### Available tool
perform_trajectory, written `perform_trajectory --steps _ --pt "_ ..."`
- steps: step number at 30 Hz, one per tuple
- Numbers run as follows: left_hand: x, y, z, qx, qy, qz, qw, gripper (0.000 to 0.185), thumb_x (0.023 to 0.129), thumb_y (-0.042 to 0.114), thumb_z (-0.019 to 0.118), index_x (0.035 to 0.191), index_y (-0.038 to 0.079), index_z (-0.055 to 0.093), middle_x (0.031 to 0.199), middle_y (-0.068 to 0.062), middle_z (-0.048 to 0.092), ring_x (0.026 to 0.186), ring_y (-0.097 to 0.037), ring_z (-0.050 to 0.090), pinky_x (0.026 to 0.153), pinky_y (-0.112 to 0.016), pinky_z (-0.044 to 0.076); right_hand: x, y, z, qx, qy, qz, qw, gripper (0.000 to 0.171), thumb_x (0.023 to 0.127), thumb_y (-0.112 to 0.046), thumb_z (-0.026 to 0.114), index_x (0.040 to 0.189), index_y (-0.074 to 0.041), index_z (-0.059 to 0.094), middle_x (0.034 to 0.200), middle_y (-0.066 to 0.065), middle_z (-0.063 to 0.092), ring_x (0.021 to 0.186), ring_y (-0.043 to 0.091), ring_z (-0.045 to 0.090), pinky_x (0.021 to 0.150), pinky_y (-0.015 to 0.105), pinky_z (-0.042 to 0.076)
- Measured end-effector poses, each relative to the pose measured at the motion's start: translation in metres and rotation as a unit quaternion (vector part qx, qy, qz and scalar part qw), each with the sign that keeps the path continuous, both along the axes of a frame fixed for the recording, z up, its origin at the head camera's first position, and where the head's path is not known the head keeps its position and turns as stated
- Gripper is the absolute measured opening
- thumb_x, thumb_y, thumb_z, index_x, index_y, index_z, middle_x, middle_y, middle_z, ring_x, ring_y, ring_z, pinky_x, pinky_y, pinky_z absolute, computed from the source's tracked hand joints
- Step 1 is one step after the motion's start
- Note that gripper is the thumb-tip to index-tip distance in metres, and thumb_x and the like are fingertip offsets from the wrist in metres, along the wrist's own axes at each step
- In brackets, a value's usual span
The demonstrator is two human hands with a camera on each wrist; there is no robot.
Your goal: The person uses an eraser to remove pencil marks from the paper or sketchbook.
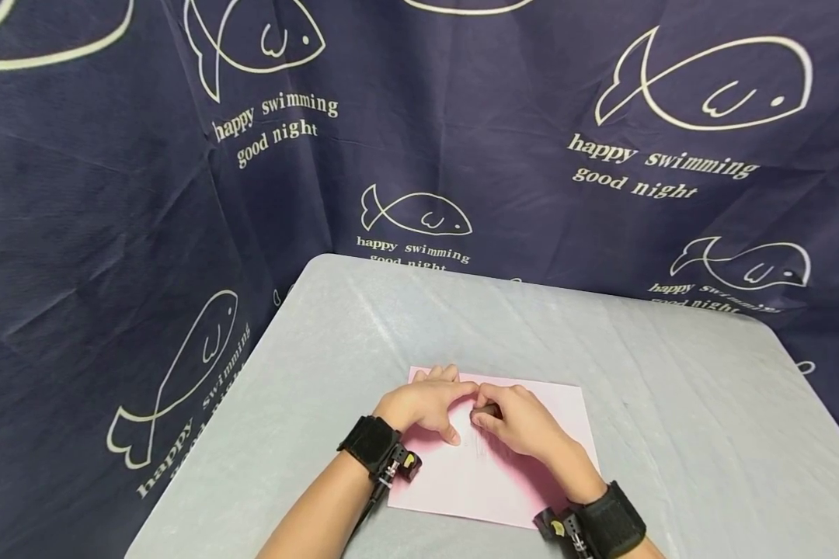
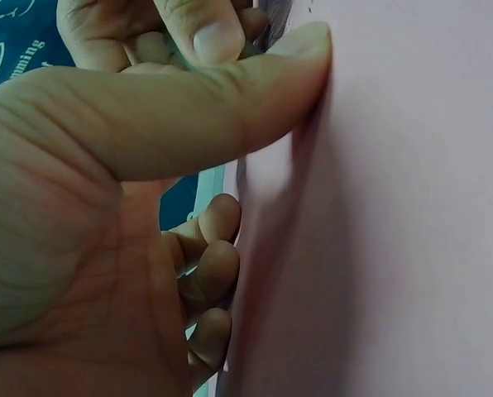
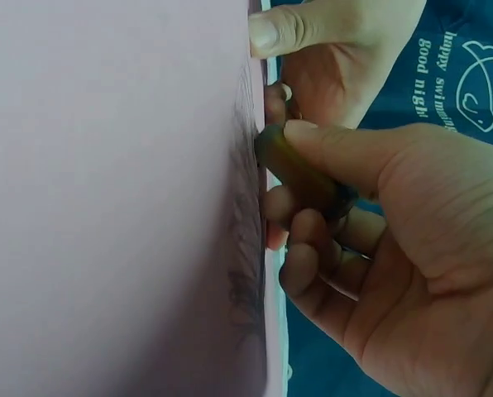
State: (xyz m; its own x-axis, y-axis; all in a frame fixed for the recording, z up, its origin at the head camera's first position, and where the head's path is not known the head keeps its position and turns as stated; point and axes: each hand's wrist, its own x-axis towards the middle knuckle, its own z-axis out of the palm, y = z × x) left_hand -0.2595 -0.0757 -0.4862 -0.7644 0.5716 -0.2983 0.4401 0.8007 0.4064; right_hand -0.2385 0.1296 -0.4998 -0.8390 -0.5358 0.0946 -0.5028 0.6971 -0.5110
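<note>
A pink sheet of paper lies on the table, with faint grey scribbled marks on it. My left hand rests on its upper left part, thumb and fingers spread, and the thumb tip presses the paper in the left wrist view. In my right hand a small dark brown stub is pinched between thumb and fingers. One end of the stub meets the paper at the marks, close beside the left hand's forefinger. The fingers cover part of the stub, and I cannot tell its exact kind.
The pale grey table extends around the paper on all sides. A dark blue cloth printed with white fish and lettering hangs behind it and at the left. Black straps with small cameras sit on both wrists, close over the paper.
</note>
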Motion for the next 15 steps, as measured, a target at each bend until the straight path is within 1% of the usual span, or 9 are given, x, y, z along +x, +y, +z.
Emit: perform_trajectory --steps 2,4,9,12,15 --pt "-0.0002 0.0001 0.0002 0.001 0.001 0.002 1.0000 0.080 0.071 0.035 0.091 0.142 0.037 0.055 0.100 0.008 0.037 0.098 -0.012 0.037 0.085 -0.028 0.031 -0.0006 0.0003 0.0000 -0.007 0.000 0.006 1.000 0.013 0.088 -0.022 0.079 0.086 -0.025 0.066 0.065 -0.018 0.047 0.061 -0.001 0.040 0.058 0.020 0.036" --pt "-0.0005 0.0001 0.0002 0.003 0.003 0.002 1.0000 0.077 0.070 0.035 0.092 0.139 0.038 0.056 0.100 0.008 0.037 0.098 -0.012 0.037 0.085 -0.028 0.031 -0.0012 0.0014 0.0003 -0.019 -0.009 0.022 1.000 0.014 0.088 -0.021 0.079 0.086 -0.024 0.066 0.065 -0.018 0.046 0.061 -0.002 0.040 0.058 0.019 0.035" --pt "-0.0015 -0.0002 -0.0014 0.008 0.005 0.002 1.0000 0.072 0.069 0.035 0.092 0.132 0.040 0.058 0.098 0.008 0.037 0.096 -0.012 0.037 0.083 -0.028 0.030 -0.0026 0.0048 0.0003 -0.055 -0.048 0.073 0.995 0.015 0.088 -0.018 0.079 0.085 -0.021 0.064 0.066 -0.017 0.048 0.061 -0.004 0.041 0.058 0.019 0.037" --pt "-0.0016 -0.0011 -0.0019 0.013 0.004 0.000 0.9999 0.076 0.069 0.035 0.092 0.136 0.042 0.057 0.099 0.008 0.038 0.097 -0.011 0.038 0.084 -0.029 0.031 -0.0026 0.0057 0.0012 -0.065 -0.073 0.094 0.991 0.016 0.087 -0.018 0.079 0.083 -0.020 0.064 0.067 -0.016 0.052 0.061 -0.004 0.043 0.060 0.019 0.039" --pt "-0.0012 -0.0026 -0.0020 0.016 0.000 -0.002 0.9999 0.083 0.069 0.034 0.092 0.141 0.046 0.054 0.103 0.010 0.041 0.101 -0.010 0.039 0.090 -0.030 0.033 -0.0016 0.0053 0.0033 -0.062 -0.113 0.110 0.986 0.018 0.088 -0.019 0.079 0.080 -0.021 0.064 0.066 -0.016 0.052 0.060 -0.004 0.043 0.059 0.018 0.039"
